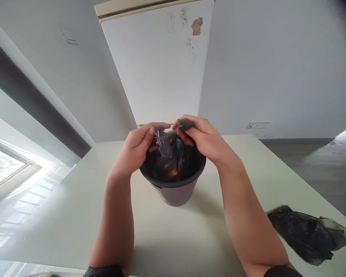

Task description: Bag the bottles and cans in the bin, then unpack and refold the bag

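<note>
A brown trash can (177,194) with a dark rim stands upright on the pale table, and a black trash bag (164,163) sits inside it. Above the can's opening, my left hand (138,144) pinches one gathered part of the bag's top between thumb and fingers. My right hand (200,134) grips another bunched part of the bag, close to the left hand. Something orange-brown shows dimly through or within the bag; I cannot make out what it is.
Another black plastic bag (308,234), crumpled, lies at the right side of the table (173,246). Behind the table stands a white cabinet-like appliance (161,65) against the grey wall. A wall socket (258,125) is low on the right, and a window (5,165) is at left.
</note>
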A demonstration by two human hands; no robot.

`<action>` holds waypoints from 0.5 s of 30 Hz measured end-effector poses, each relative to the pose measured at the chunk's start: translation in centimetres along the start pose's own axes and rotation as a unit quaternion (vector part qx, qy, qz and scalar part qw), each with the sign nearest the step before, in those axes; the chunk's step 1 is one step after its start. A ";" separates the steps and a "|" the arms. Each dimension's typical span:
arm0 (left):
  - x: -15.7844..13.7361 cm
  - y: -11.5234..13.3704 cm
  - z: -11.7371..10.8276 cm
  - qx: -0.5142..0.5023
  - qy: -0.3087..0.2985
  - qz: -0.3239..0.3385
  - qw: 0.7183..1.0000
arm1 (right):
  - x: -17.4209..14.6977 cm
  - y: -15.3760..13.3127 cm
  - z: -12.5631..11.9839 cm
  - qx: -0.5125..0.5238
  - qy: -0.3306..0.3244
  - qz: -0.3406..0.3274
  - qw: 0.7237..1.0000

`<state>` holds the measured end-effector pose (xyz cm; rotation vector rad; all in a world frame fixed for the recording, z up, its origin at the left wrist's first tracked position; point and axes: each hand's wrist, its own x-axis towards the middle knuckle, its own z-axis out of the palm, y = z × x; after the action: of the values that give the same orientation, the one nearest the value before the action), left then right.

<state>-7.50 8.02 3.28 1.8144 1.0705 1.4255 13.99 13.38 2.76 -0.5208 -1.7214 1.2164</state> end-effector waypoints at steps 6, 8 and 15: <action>-0.1 0.3 0.5 0.003 0.040 -0.001 0.999 | -0.5 -0.8 0.8 -0.088 0.026 0.026 0.995; -0.1 0.2 0.5 0.012 0.025 0.031 0.999 | -0.6 -0.9 1.1 -0.082 0.045 0.047 0.995; -0.6 0.5 0.7 0.091 -0.086 0.050 0.991 | -0.8 -0.5 1.8 -0.176 0.049 0.061 0.981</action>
<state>-6.72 7.25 3.22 2.1062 1.0613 1.2337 12.87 11.61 2.72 -0.8934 -1.8503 0.9532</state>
